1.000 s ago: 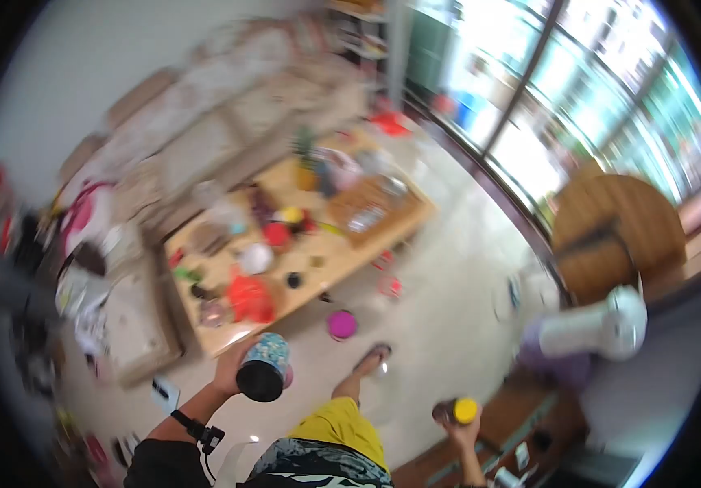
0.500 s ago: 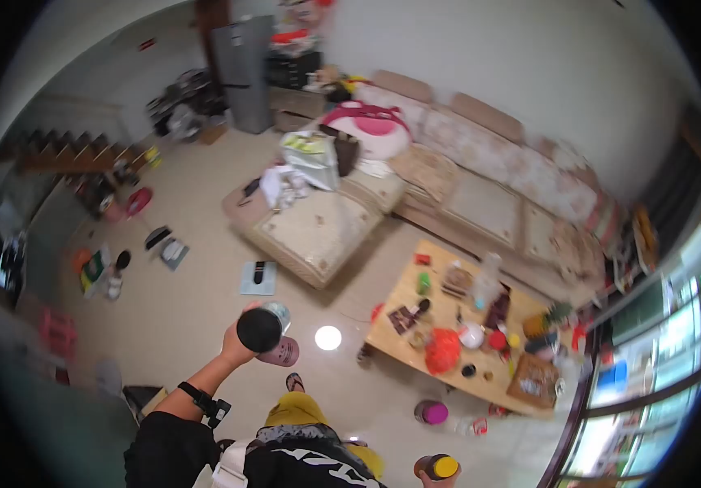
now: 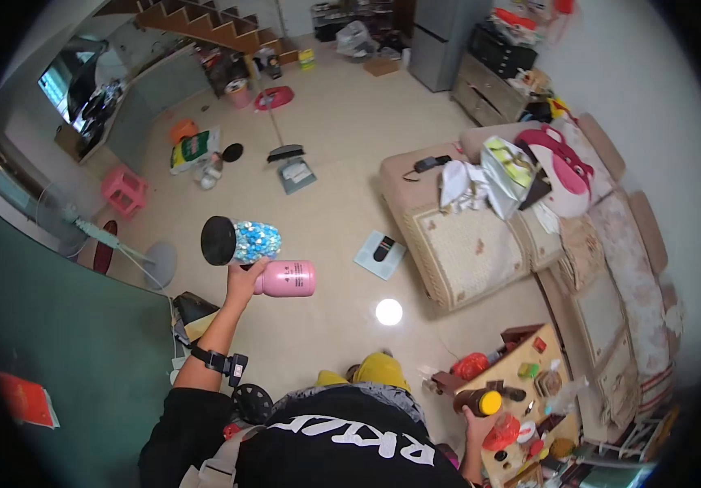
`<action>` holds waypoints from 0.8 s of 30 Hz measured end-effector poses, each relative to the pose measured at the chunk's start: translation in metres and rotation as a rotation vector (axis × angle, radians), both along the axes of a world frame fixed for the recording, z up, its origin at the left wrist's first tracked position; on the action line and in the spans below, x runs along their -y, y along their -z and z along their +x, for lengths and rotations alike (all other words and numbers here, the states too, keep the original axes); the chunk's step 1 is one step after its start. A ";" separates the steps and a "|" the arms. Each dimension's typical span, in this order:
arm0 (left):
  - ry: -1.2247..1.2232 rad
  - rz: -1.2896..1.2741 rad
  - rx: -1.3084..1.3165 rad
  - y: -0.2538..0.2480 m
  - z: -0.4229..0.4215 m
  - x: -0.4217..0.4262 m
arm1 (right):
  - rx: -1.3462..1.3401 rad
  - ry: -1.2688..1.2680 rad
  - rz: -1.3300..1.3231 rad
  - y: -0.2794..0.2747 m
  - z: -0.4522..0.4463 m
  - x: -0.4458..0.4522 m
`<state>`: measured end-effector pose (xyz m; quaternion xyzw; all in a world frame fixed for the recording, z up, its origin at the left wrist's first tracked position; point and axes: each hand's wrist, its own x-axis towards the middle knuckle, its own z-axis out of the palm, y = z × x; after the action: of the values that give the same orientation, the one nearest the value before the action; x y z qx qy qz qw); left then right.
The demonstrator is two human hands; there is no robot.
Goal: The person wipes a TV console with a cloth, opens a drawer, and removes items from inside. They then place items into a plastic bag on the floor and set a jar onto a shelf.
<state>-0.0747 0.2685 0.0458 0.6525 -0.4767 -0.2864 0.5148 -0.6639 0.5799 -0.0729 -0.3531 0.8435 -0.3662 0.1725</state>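
Note:
My left hand (image 3: 246, 279) is closed around two containers held out over the floor. One is a clear jar of blue and white pieces (image 3: 256, 241) with a wide black lid, lying sideways. Just below it, also sideways, is a pink bottle (image 3: 289, 279) with dark print. At the lower right, my right hand (image 3: 477, 426) grips a dark brown jar with a yellow lid (image 3: 489, 403), near the edge of the cluttered wooden table.
The sofa (image 3: 468, 252) runs along the right side. A scale (image 3: 379, 254) lies on the floor beside it. Ahead are a dustpan (image 3: 296, 175) with a broom, a pink stool (image 3: 125, 192) and a grey fridge (image 3: 446, 41). A fan base (image 3: 160, 264) stands at left.
The view has swung left, from the table and window toward the stairs and fridge. The jar and pink bottle in my left hand have turned sideways. My right hand still holds the brown jar.

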 end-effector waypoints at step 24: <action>-0.116 0.117 -0.346 -0.039 0.173 0.465 | 0.349 -0.603 -0.146 -0.023 0.183 0.832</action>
<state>0.0987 -0.1962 0.0852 0.6485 -0.3253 -0.3915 0.5661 -0.4806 -0.2522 -0.0502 -0.5298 0.6305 -0.4131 0.3888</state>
